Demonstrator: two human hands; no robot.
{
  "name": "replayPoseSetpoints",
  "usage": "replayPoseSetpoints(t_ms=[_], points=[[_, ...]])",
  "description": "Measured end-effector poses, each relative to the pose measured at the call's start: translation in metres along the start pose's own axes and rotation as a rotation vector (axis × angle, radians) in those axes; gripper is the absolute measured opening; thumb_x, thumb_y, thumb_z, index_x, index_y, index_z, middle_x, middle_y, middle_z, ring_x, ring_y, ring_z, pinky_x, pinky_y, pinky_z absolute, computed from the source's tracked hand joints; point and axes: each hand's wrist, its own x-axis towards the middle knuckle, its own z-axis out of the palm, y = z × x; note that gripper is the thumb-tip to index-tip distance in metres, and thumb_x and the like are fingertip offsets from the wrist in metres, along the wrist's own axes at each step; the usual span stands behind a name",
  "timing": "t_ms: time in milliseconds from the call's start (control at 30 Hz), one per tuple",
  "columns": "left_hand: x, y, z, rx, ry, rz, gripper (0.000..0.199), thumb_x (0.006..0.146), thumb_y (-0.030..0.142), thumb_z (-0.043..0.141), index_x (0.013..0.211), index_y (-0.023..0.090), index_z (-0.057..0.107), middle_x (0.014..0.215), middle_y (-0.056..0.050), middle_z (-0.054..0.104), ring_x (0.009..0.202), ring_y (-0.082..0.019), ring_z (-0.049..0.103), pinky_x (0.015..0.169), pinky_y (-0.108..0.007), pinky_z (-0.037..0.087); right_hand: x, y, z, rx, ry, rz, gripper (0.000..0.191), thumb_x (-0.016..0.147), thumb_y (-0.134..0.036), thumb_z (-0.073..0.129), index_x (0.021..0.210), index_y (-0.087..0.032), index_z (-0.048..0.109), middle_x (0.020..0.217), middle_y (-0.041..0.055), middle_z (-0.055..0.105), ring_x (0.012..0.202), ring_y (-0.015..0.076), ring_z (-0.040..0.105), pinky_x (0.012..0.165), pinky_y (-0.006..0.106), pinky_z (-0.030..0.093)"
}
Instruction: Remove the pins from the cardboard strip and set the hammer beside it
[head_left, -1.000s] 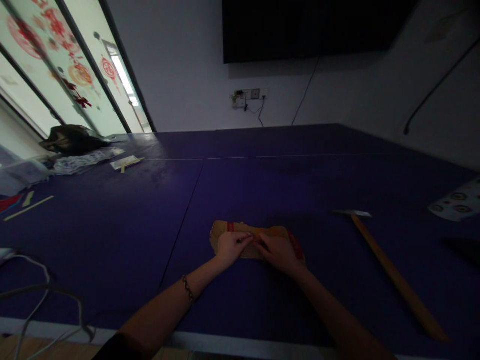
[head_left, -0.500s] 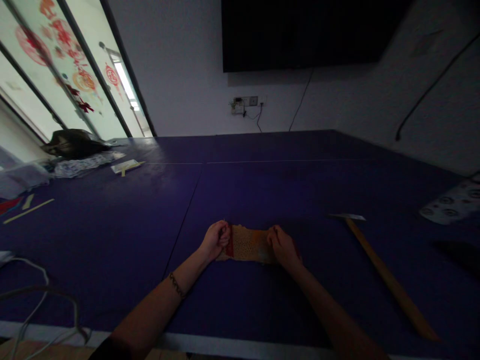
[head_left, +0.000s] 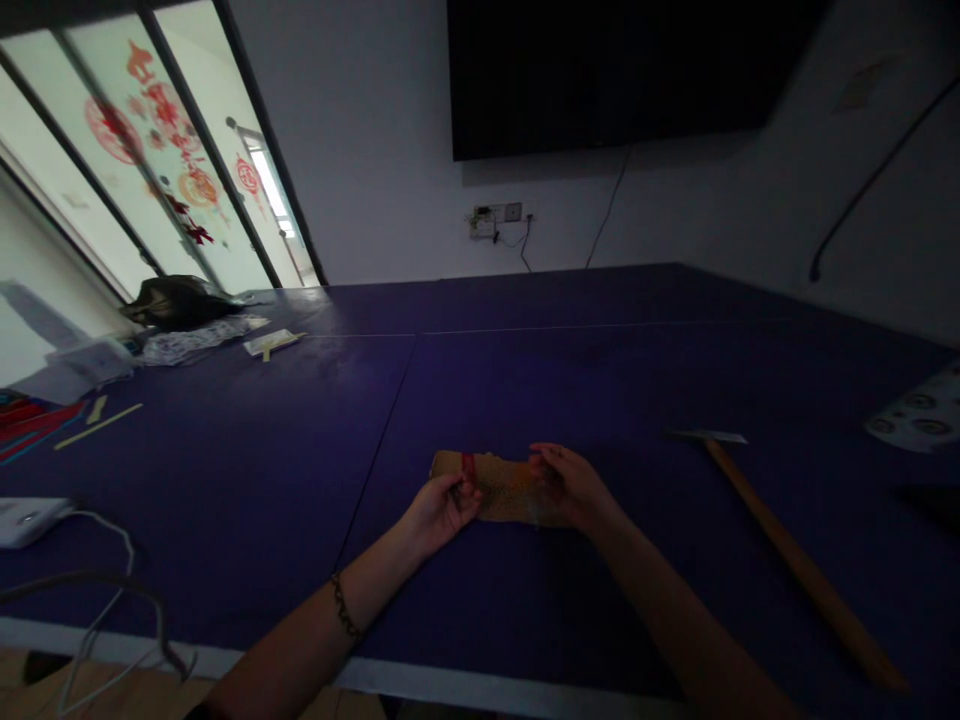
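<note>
A flat tan piece (head_left: 504, 490) with dark speckles, an orange patch and a red band near its left end lies in front of me, its material too dim to tell. At its near left edge is my left hand (head_left: 441, 512), palm partly up, with thumb and fingers closed on the edge by the red band. Over the right end is my right hand (head_left: 576, 486), its fingers loosely stretched and apart; that end is partly hidden behind it. To the right lies a hammer (head_left: 799, 560) with a wooden handle and thin metal head.
The purple tabletop (head_left: 525, 380) reaches to the wall below a black screen (head_left: 622, 75). At left are a white power strip (head_left: 34, 522) with cables, a yellow strip (head_left: 97, 427), red items (head_left: 37, 425) and a dark bag (head_left: 180, 302). A patterned object (head_left: 922, 415) sits far right.
Both hands were closed in fists on the piece's two ends. My left hand has turned palm up and shifted to the near edge; the right hand's fingers have loosened. The view has swung slightly left.
</note>
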Motion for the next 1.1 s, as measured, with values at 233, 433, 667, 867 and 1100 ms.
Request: replayPoseSetpoints(t_ms=[233, 433, 667, 867, 1100], points=[[0.004, -0.007, -0.007, -0.020, -0.093, -0.004, 0.019, 0.082, 0.011, 0.038, 0.072, 0.009, 0.053, 0.059, -0.004, 0.056, 0.051, -0.008, 0.056, 0.049, -0.015, 0.046, -0.007, 0.015, 0.048, 0.295, -0.152, 0.263, 0.028, 0.085, -0.016, 0.038, 0.065, -0.017, 0.057, 0.065, 0.0054, 0.065, 0.068, 0.0137, 0.065, 0.074, 0.028, 0.052], [-0.003, -0.013, -0.014, 0.154, -0.171, 0.048, 0.008, 0.074, 0.006, 0.048, 0.072, 0.008, 0.055, 0.057, -0.004, 0.058, 0.047, -0.009, 0.056, 0.047, -0.017, 0.045, -0.017, 0.020, 0.044, 0.434, -0.218, 0.337, 0.027, 0.085, -0.015, 0.036, 0.071, -0.015, 0.059, 0.076, 0.0072, 0.068, 0.081, 0.0144, 0.064, 0.083, 0.027, 0.048], [-0.004, -0.020, -0.011, 0.078, -0.111, 0.020, 0.021, 0.081, 0.023, 0.049, 0.065, 0.010, 0.051, 0.052, -0.001, 0.055, 0.047, -0.010, 0.057, 0.048, -0.019, 0.046, -0.020, 0.026, 0.047, 0.488, -0.235, 0.393, 0.033, 0.088, -0.015, 0.031, 0.073, -0.013, 0.060, 0.077, 0.0090, 0.070, 0.079, 0.0122, 0.065, 0.081, 0.022, 0.048], [-0.001, -0.020, -0.015, -0.038, -0.029, -0.028, 0.029, 0.086, 0.021, 0.040, 0.063, 0.009, 0.053, 0.057, -0.006, 0.060, 0.054, -0.012, 0.060, 0.059, -0.023, 0.049, -0.028, 0.018, 0.054, 0.499, -0.238, 0.393, 0.042, 0.091, -0.020, 0.022, 0.074, -0.015, 0.060, 0.079, 0.0081, 0.070, 0.083, 0.0132, 0.064, 0.085, 0.026, 0.046], [0.001, -0.021, -0.020, -0.034, -0.081, -0.067, 0.032, 0.086, 0.027, 0.040, 0.077, 0.002, 0.058, 0.075, -0.015, 0.064, 0.072, -0.020, 0.063, 0.075, -0.030, 0.046, -0.026, 0.003, 0.044, 0.380, -0.237, 0.348, 0.033, 0.090, -0.027, 0.029, 0.077, -0.016, 0.057, 0.074, 0.0069, 0.069, 0.080, 0.0147, 0.065, 0.084, 0.029, 0.046]])
